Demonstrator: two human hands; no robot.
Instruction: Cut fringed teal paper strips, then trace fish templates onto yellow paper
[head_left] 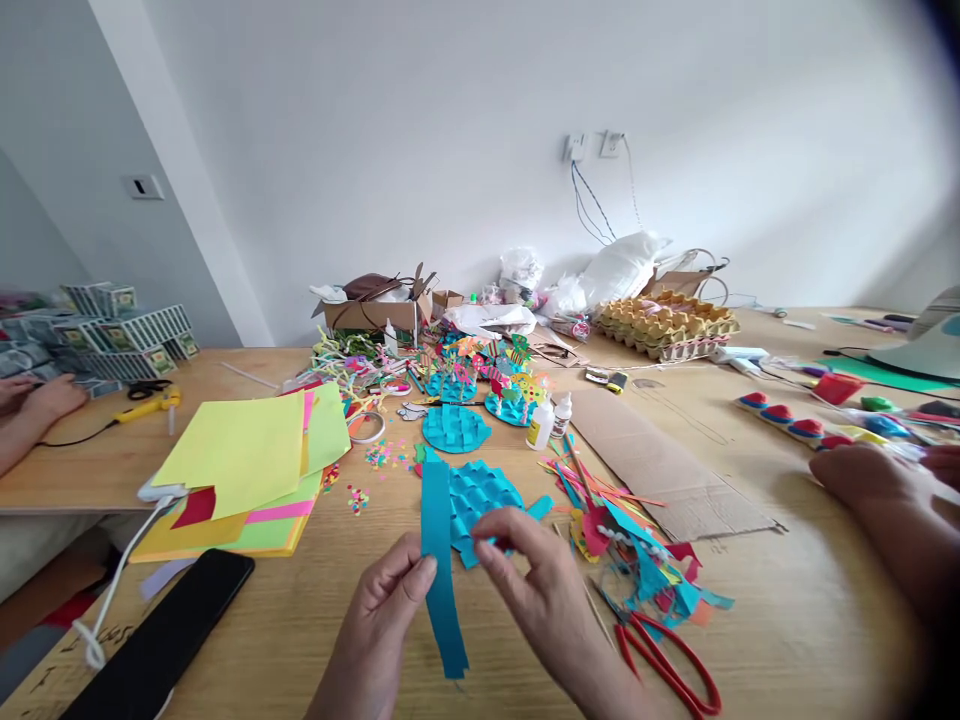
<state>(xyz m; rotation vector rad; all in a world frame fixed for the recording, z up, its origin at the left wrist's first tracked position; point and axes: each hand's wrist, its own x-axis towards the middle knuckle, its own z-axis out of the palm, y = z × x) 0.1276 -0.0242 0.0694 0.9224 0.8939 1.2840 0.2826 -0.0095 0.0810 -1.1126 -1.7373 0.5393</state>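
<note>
My left hand (394, 590) pinches a long blue paper strip (444, 600) between thumb and fingers, holding it nearly upright. To the right of the strip, my right hand (529, 570) has its fingers bent, with a small gap between thumb and forefinger and nothing visible in it. Just beyond both hands lies a blue paper piece with raised folds (484, 495), partly covered by the strip and my right hand. A similar round blue piece (454, 428) sits farther back. Red-handled scissors (667, 665) rest on the table near my right forearm.
Coloured paper sheets (232, 450) and a black phone (172, 630) lie at left. Glue bottles (540, 425), paper scraps (660, 570) and cardboard (667, 465) are at right. Egg trays (664, 325) stand at back. Other people's hands (52, 400) show at both sides.
</note>
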